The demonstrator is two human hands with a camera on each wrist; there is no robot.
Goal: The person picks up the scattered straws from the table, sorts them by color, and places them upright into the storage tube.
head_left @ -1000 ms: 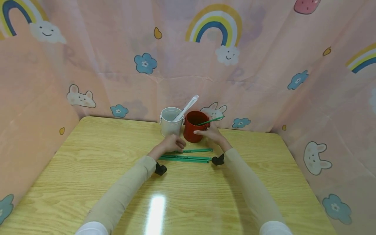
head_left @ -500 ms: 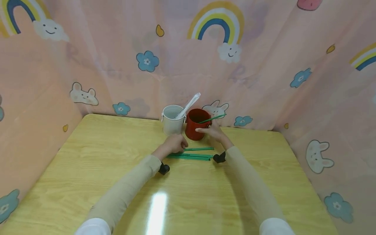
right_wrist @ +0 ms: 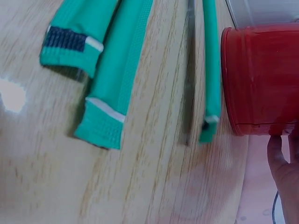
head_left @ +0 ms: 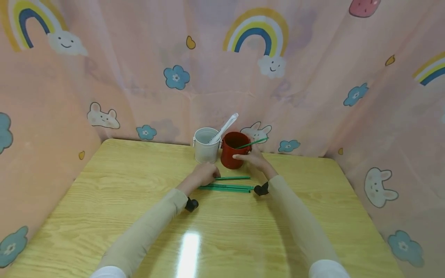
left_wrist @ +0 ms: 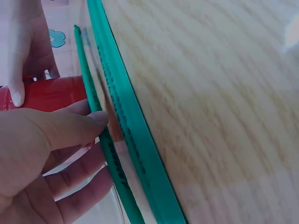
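My left hand (head_left: 205,173) pinches a green-wrapped straw (head_left: 233,178) between thumb and fingers; in the left wrist view the thumb tip lies on its wrapper. This straw is just above the tabletop, before the red bucket (head_left: 230,159). At that bucket's right side is my right hand (head_left: 256,157), thumb across the front and fingers reaching behind, partly hidden. One green straw (head_left: 259,141) leans inside, sticking out over the rim. Several more green-wrapped straws (head_left: 229,189) lie side by side nearer me, their crimped ends (right_wrist: 100,123) visible in the right wrist view.
Left of the red bucket and close beside it stands a white bucket (head_left: 205,152), with white-wrapped straws (head_left: 224,127) leaning out. Behind the wooden table (head_left: 139,162) hangs a pink patterned curtain (head_left: 139,77). Black wrist camera pieces (head_left: 261,189) sit under both forearms.
My left fingers have closed on the rear green straw, which has shifted slightly left. The right hand stays at the red bucket. The head view has tilted a little.
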